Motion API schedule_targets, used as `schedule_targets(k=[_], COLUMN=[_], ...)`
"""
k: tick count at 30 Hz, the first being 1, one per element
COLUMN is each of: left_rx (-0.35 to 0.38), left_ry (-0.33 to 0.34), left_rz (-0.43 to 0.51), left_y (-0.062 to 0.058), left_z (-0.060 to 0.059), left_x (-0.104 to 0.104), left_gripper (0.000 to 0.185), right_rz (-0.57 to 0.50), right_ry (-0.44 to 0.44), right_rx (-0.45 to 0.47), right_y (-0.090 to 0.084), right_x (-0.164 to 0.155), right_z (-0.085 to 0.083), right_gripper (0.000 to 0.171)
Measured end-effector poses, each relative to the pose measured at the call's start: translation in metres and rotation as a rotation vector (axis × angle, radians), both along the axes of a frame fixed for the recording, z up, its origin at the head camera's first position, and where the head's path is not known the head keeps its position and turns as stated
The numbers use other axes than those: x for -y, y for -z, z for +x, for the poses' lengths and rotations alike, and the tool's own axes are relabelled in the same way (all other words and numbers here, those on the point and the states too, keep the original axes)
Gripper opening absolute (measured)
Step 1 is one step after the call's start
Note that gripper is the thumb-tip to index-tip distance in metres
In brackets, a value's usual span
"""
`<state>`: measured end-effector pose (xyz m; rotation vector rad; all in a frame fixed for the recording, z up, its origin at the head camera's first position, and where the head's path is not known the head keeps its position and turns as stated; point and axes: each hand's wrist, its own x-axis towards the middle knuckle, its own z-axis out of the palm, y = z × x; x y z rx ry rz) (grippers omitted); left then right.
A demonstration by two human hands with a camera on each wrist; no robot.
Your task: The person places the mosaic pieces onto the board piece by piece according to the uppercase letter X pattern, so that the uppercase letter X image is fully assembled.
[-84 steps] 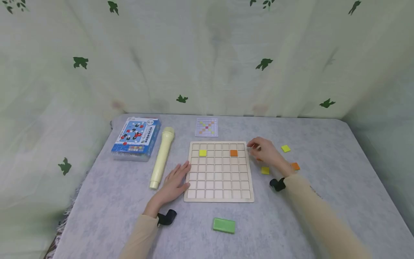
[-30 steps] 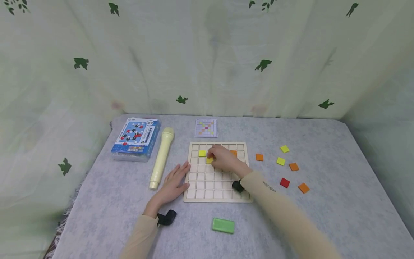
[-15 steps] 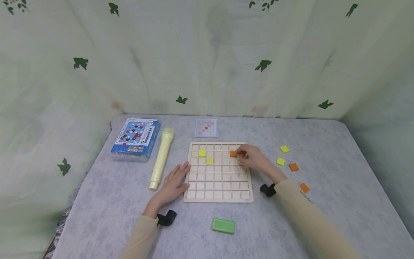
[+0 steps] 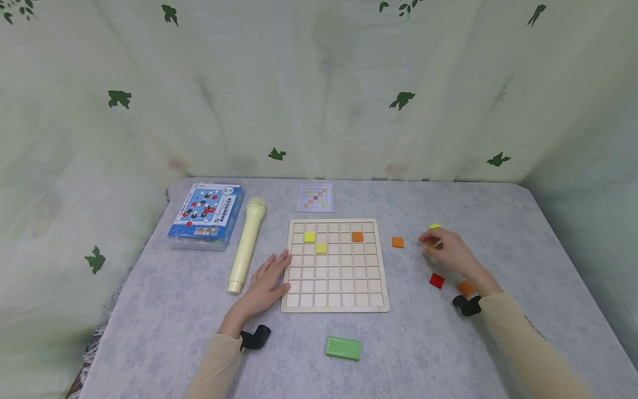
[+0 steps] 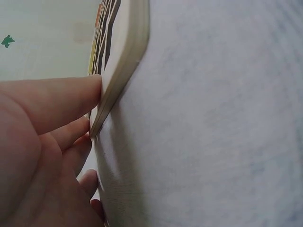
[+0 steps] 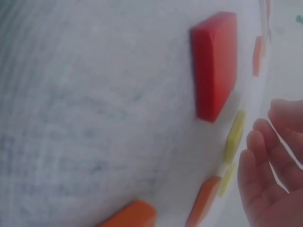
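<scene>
"Yellow tile point(image 4: 321, 248) sits in the grid board point(image 4: 335, 310); what's changed?"

"Right hand point(image 4: 454, 252) has left it for loose tiles point(image 4: 437, 281), fingers relaxed, holding nothing, so three placements look settled."

"Left?"

"Left hand point(image 4: 265, 284), fingers straight, touches the grid board's edge."

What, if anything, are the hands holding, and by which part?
Nothing: the left hand touches the square wooden grid board; the right hand is near yellow square tiles.

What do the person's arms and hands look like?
Left hand and right hand are gloveless. Left sleeve and right sleeve are beige; the right one carries a dark marking, too small to read. Black devices sit at both wrists.
</scene>
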<state>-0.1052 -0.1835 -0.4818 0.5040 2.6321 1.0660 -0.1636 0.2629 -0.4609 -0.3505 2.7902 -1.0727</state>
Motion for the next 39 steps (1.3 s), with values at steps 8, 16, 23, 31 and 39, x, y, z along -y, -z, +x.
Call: schedule_targets(k=[8,16,23,31,39], left_rx=[-0.011,-0.011,-0.050,-0.080,-0.019], left_ry=[-0.003,-0.006,-0.001,0.001,-0.005], left_rz=[-0.004,-0.010,0.023,0.045,0.002], left_y=[0.003,0.004,0.005,0.006,0.004], left_z=[0.000,0.000,0.001,0.003,0.002], left_x=[0.002,0.002,0.003,0.003,0.003], left_gripper=[0.065,0.065,0.065,0.064,0.065], right_rz=[0.011,0.016,0.073,-0.003,0.051], right_ry=[-0.029,-0.080,-0.103,-0.185,-0.327], right_rx=[-0.026,-0.030,-0.071,-0.061,-0.071], right_y=[0.002,0.006,0.009,0.003,0.001], right_x=[0.007,0.031,0.048,0.088,0.143], right_z=[-0.004,-0.016,-0.027,-0.028,-0.028], right_gripper=[0.021,0.021,0.018,0.018,0.016])
